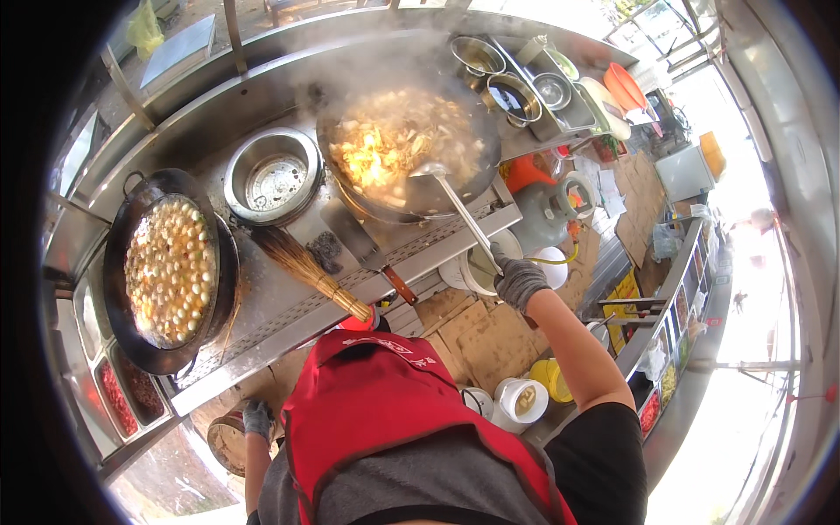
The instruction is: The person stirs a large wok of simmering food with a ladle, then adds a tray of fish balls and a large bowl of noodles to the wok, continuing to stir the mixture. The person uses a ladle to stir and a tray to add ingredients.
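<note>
My right hand (522, 282), in a grey knit glove, grips the long handle of a metal ladle (462, 203). Its bowl rests in a large steaming wok (489, 141), among pale chunks of food in yellow-brown broth (387, 157). Low at my left side hangs my left hand (256, 419), also gloved, beside a round brown tub or stool (226, 441); its fingers are partly hidden, and I cannot tell whether it touches that. On the counter between two woks lie a straw wok brush (315, 272), a steel scourer (323, 252) and a cleaver with a wooden handle (399, 285).
A second wok (117, 308) at left holds small round pale pieces in broth. Between the woks stands a steel pot (275, 174). A gas cylinder (541, 213) and a white bucket (518, 407) stand on the cardboard-covered floor. Ingredient trays (676, 315) line the right counter.
</note>
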The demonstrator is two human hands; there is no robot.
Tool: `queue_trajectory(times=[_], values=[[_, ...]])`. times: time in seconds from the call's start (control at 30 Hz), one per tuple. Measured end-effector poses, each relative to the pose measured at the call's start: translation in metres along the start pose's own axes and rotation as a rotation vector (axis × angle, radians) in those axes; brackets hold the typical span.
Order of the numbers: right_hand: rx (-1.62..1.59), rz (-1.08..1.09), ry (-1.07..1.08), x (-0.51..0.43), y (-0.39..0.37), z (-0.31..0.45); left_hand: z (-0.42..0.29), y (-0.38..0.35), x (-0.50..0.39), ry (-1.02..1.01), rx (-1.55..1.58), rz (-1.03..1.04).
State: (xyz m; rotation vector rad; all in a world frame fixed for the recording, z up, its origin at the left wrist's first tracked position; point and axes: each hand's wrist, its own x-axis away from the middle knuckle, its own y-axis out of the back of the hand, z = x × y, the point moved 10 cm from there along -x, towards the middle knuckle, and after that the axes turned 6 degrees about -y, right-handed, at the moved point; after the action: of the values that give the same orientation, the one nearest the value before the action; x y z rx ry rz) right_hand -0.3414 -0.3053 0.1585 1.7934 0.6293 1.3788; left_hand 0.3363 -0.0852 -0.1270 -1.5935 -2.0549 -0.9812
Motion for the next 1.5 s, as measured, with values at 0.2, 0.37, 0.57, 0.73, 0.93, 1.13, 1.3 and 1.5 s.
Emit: queue_trajectory(times=[0.2, 0.37, 0.57, 0.73, 0.93, 1.13, 1.3, 1.5], values=[[-0.089, -0.309, 0.229, 0.017, 0.032, 0.003, 0.004, 0.009, 0.022, 0.019, 0.047, -0.032], [-0.287, -0.11, 0.148, -0.075, 0.026, 0.046, -0.006, -0.016, 0.021, -0.022, 0.08, 0.02], [-0.588, -0.18, 0.164, -0.099, 0.017, 0.048, -0.007, 0.002, 0.042, 0.057, 0.119, -0.119], [-0.519, -0.044, 0.127, -0.068, -0.009, 0.003, 0.022, 0.014, 0.083, 0.211, 0.043, -0.171], [-0.833, 0.082, 0.14, 0.039, 0.038, -0.021, 0.076, 0.009, 0.111, 0.326, 0.242, -0.269], [-1.006, 0.402, 0.006, 0.057, -0.003, -0.017, 0.056, -0.001, 0.074, 0.158, 0.137, -0.251], [-1.242, 0.445, 0.027, 0.042, -0.021, 0.007, 0.009, -0.01, 0.051, 0.065, 0.127, -0.261], [-1.502, 0.578, 0.112, 0.028, -0.026, 0.045, -0.003, -0.03, 0.058, 0.079, 0.158, -0.248]])
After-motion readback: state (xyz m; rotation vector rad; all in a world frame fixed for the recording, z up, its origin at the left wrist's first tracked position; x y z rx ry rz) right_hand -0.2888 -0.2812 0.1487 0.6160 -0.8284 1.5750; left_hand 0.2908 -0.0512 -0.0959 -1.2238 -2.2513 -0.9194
